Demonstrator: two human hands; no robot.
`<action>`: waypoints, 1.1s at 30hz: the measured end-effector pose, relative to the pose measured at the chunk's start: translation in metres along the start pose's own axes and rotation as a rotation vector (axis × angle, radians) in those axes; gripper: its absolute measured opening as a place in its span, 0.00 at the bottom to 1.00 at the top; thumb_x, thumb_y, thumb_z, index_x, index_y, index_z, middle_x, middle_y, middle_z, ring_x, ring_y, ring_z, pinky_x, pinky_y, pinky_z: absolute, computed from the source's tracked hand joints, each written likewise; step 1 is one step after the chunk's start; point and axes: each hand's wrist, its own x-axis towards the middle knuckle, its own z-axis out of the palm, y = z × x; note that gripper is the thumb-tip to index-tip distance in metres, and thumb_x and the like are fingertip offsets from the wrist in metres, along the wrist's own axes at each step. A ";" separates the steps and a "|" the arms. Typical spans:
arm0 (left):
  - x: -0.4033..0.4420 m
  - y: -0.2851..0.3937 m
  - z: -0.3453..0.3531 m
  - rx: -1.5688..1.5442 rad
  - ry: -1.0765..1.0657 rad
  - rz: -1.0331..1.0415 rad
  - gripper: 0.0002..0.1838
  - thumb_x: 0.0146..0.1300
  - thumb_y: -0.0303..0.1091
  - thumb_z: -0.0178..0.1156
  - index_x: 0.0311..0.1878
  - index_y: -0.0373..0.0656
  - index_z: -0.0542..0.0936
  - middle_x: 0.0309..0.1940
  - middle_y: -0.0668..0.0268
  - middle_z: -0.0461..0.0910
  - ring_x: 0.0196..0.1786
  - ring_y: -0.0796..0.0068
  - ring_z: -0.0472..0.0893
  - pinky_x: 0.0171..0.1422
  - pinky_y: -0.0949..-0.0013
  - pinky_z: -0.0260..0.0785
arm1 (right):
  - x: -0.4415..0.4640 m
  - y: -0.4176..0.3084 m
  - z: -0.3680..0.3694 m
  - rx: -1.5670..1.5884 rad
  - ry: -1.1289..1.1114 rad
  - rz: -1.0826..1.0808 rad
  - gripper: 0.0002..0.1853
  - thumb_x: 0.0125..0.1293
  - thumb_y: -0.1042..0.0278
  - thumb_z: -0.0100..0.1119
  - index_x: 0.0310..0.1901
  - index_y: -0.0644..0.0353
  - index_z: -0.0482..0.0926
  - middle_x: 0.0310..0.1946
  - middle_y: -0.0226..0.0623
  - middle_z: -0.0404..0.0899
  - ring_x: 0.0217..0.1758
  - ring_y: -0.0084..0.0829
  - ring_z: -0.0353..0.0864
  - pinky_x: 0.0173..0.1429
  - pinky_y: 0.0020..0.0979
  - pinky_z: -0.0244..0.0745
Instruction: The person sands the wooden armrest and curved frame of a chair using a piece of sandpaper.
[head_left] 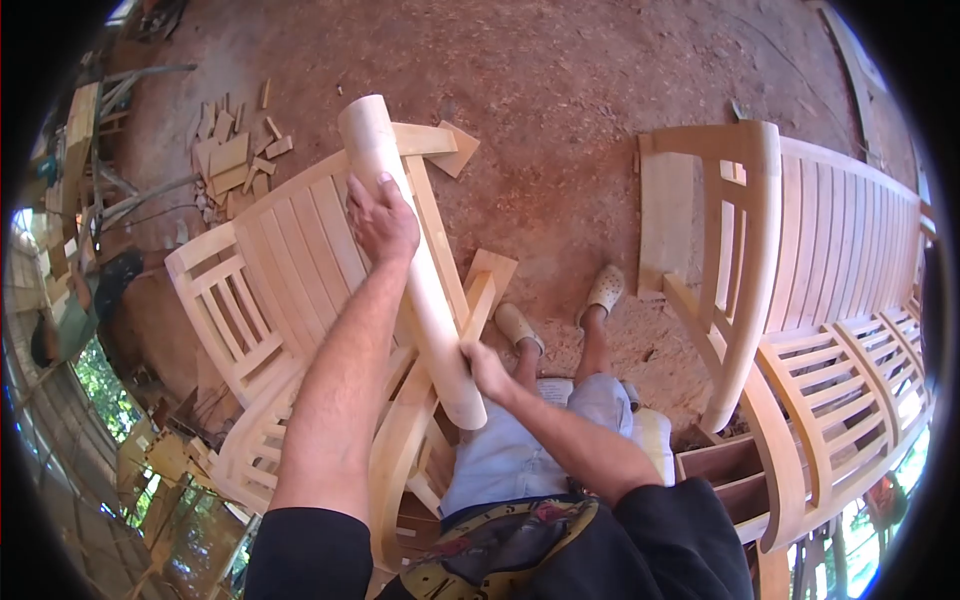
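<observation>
Dark shirt (640, 545) lies nearest; left hand (383, 222) clasps the pale armrest (435, 312) along the slatted bench's (205, 245) end, right hand (487, 374) touches its edge, grip unclear; backrest slats (315, 215) look assembled, wood bare, armrest fixing and remaining work indeterminable.

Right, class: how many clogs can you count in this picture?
2: the left clog near the middle of the picture, and the right clog, farther forward. Both are worn. More might be hidden from view.

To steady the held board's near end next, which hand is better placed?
Probably the right hand: it touches the board close to that end, while the left hand lies on it toward the far end.
</observation>
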 end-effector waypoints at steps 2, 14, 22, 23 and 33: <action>0.002 0.003 0.000 0.001 -0.011 -0.013 0.42 0.78 0.61 0.42 0.81 0.34 0.58 0.77 0.40 0.64 0.78 0.41 0.66 0.83 0.47 0.55 | 0.060 -0.048 0.004 -0.103 -0.131 -0.273 0.19 0.77 0.62 0.41 0.37 0.68 0.77 0.32 0.31 0.75 0.42 0.29 0.73 0.47 0.38 0.71; 0.001 0.005 -0.003 0.020 -0.044 -0.027 0.43 0.78 0.61 0.40 0.83 0.35 0.54 0.78 0.40 0.62 0.80 0.43 0.63 0.84 0.47 0.55 | -0.037 -0.005 -0.027 -0.197 -0.037 0.083 0.25 0.78 0.54 0.40 0.48 0.67 0.83 0.45 0.36 0.84 0.48 0.31 0.80 0.55 0.37 0.73; 0.002 0.005 -0.004 -0.012 -0.054 -0.010 0.43 0.78 0.59 0.41 0.82 0.33 0.54 0.77 0.38 0.63 0.79 0.41 0.64 0.83 0.46 0.58 | -0.026 -0.010 -0.011 -0.048 -0.024 0.196 0.27 0.77 0.50 0.42 0.54 0.67 0.82 0.47 0.39 0.84 0.47 0.32 0.80 0.57 0.35 0.73; 0.001 0.005 -0.004 -0.006 -0.048 -0.014 0.42 0.78 0.59 0.42 0.82 0.33 0.55 0.76 0.38 0.63 0.79 0.41 0.65 0.82 0.46 0.58 | -0.017 -0.004 -0.013 0.099 -0.094 0.303 0.28 0.77 0.51 0.43 0.57 0.68 0.81 0.51 0.39 0.84 0.52 0.31 0.80 0.61 0.34 0.71; 0.003 0.005 -0.002 -0.008 -0.022 0.008 0.42 0.78 0.58 0.42 0.81 0.32 0.55 0.75 0.37 0.63 0.77 0.40 0.66 0.81 0.44 0.60 | -0.033 -0.001 -0.024 0.156 0.001 0.180 0.29 0.72 0.56 0.53 0.67 0.71 0.69 0.62 0.45 0.76 0.65 0.38 0.77 0.72 0.34 0.68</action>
